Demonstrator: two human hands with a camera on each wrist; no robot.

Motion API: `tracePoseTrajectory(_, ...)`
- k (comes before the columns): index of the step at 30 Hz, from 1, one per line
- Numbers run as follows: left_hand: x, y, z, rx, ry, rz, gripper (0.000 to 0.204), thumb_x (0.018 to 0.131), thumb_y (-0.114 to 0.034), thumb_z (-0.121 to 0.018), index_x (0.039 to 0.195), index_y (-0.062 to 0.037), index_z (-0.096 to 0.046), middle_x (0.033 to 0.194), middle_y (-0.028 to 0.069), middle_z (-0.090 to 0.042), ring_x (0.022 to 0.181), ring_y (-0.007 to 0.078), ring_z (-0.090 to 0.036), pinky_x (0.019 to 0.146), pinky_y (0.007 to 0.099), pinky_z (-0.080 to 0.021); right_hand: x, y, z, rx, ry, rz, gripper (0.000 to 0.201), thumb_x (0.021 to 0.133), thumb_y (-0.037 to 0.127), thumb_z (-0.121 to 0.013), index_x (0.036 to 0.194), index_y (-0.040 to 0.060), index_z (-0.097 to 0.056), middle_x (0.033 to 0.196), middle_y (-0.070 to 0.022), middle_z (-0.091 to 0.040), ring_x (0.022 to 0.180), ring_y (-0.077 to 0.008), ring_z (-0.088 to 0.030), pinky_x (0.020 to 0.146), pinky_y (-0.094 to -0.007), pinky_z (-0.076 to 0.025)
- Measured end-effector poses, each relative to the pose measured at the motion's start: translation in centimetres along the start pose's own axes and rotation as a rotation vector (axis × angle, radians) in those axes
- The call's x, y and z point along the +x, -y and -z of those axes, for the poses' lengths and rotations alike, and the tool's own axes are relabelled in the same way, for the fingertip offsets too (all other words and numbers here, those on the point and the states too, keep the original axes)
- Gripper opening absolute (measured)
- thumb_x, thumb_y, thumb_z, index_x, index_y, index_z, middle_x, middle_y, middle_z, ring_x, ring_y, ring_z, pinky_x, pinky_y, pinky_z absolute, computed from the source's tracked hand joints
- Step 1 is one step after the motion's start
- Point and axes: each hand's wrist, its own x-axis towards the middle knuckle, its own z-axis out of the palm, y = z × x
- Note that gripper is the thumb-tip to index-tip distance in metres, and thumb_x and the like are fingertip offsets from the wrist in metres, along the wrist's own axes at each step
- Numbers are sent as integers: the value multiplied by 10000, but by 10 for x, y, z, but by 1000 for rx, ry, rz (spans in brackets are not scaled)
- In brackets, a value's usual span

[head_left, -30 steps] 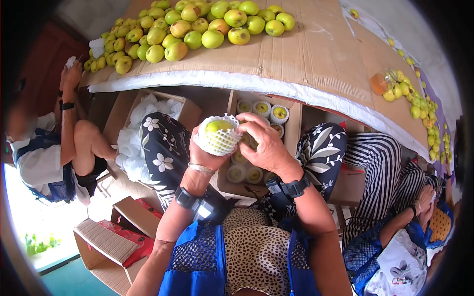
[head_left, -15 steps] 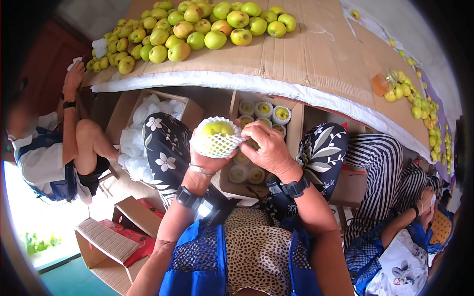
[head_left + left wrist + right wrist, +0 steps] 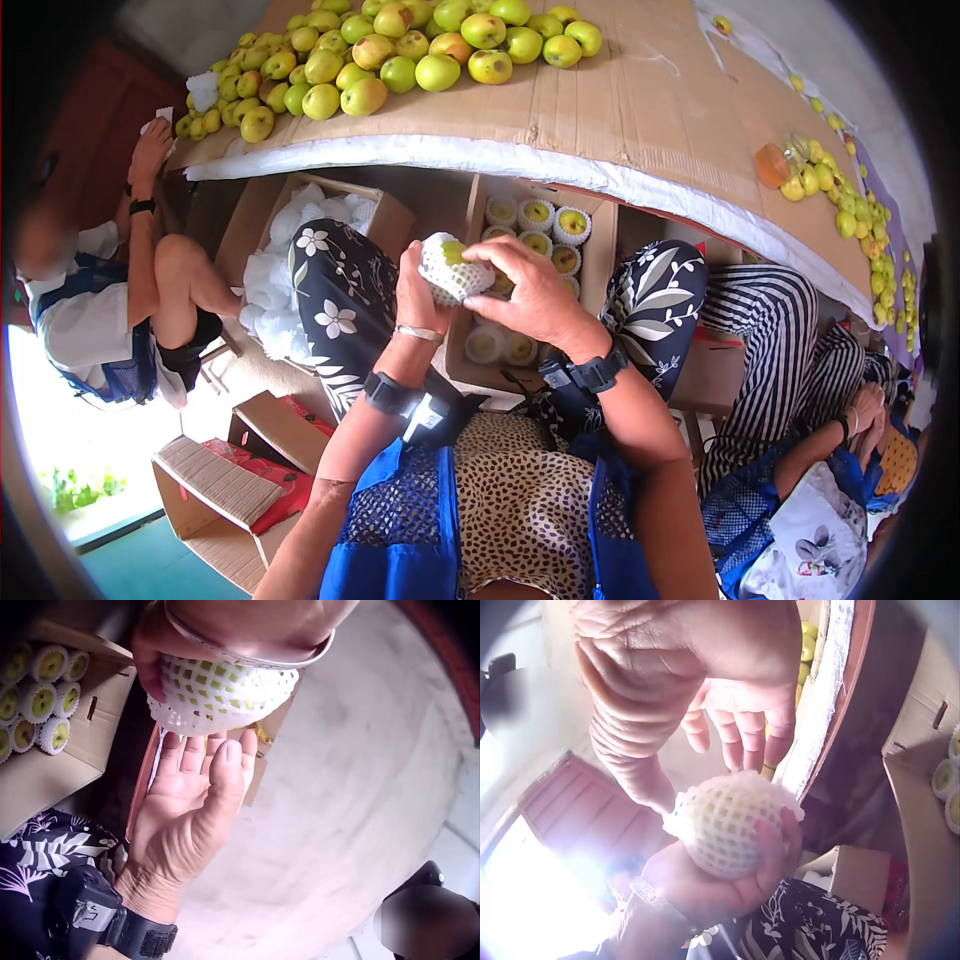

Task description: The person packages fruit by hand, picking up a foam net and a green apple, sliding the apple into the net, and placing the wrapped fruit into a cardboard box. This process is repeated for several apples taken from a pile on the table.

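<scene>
A green apple (image 3: 452, 250) in a white foam net (image 3: 458, 284) is held up in front of the body. My left hand (image 3: 418, 300) cradles it from below, fingers curled round the net in the right wrist view. Over its other side is my right hand (image 3: 545, 295), thumb and fingers spread. In the left wrist view the right palm (image 3: 176, 806) faces the net, its fingers fairly straight and the fingertips close at the net's edge. Beneath the hands, a cardboard box (image 3: 597, 240) contains several netted apples (image 3: 537, 212).
A cardboard-covered table (image 3: 640, 110) bears a heap of loose apples (image 3: 365, 50) and a jar (image 3: 772, 165). A box of white foam nets (image 3: 270, 285) stands at the left knee. An open carton (image 3: 215, 500) lies lower left. Other people sit on both sides.
The right fingers pinched the net's edge half a second ago; now they are spread at the apple's side. The left hand has turned with the apple, tilting it.
</scene>
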Motion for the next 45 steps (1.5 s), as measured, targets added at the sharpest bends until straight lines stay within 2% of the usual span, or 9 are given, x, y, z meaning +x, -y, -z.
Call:
tracePoseTrajectory(6,12,16,11,-175,-52,65,341,873,-376,-411,962,-78,-553,869,53,-610,797,215,-599,717,349,-485,-6,-8,-13,-132,14,-38,227,673,69,-663,832,65,-501,780,-97,-540,741,-270,-581,633,-352,-481)
tracePoseTrajectory(12,12,8,16,-371,162,86,413,858,-387,-347,1038,-83,-561,1006,96,-608,955,281,-565,863,418,-440,-7,-1,-24,-362,-69,334,194,688,119,-664,793,86,-505,756,-57,-484,718,-224,-555,603,-331,-478)
tracePoseTrajectory(17,12,-19,22,-480,355,98,442,859,-392,-356,1103,-69,-532,1092,127,-571,1038,301,-529,927,450,-405,-9,3,-9,-78,-97,-32,277,673,192,-754,812,55,-557,695,-9,-553,643,-80,-564,560,-228,-465)
tracePoseTrajectory(18,11,-19,23,-484,407,96,448,860,-392,-360,1113,-65,-531,1107,132,-567,1047,300,-526,932,451,-402,-11,2,-5,9,-101,-201,459,648,236,-780,994,48,-544,856,-35,-594,795,-105,-582,649,-249,-473)
tracePoseTrajectory(20,7,-15,16,-445,430,135,490,866,-410,-328,1164,-56,-491,1196,131,-511,1125,304,-467,978,445,-357,-6,2,-1,77,-225,-20,765,607,295,-806,1210,30,-419,1104,-111,-544,1004,-189,-537,825,-312,-447)
tracePoseTrajectory(23,4,1,11,-484,538,184,454,880,-374,-343,1157,-49,-497,1191,108,-527,1120,271,-482,979,418,-361,-6,-2,-17,122,-97,-81,1071,497,339,-850,1320,0,-254,1262,-190,-413,1164,-295,-425,994,-375,-331)
tracePoseTrajectory(34,-13,-26,-13,-47,309,243,580,873,-512,-395,1223,-50,-415,1218,118,-482,1099,250,-485,929,437,-379,0,-4,-5,-215,-289,81,897,546,174,-792,1304,74,-323,1124,-164,-447,1019,-334,-469,891,-411,-380)
tracePoseTrajectory(36,-15,-38,-12,222,237,257,573,858,-492,-460,1224,-53,-416,1215,107,-475,1098,239,-487,885,451,-418,1,-8,2,-362,-264,182,898,537,154,-791,1304,90,-328,1110,-153,-438,1005,-336,-468,881,-418,-381)
tracePoseTrajectory(45,-9,-3,-2,-9,440,198,427,806,-158,-621,1175,-17,-461,1100,95,-557,1009,205,-559,871,359,-469,-2,-10,-3,-309,-48,125,987,551,294,-809,1341,70,-263,1276,-173,-349,1155,-323,-392,963,-433,-321)
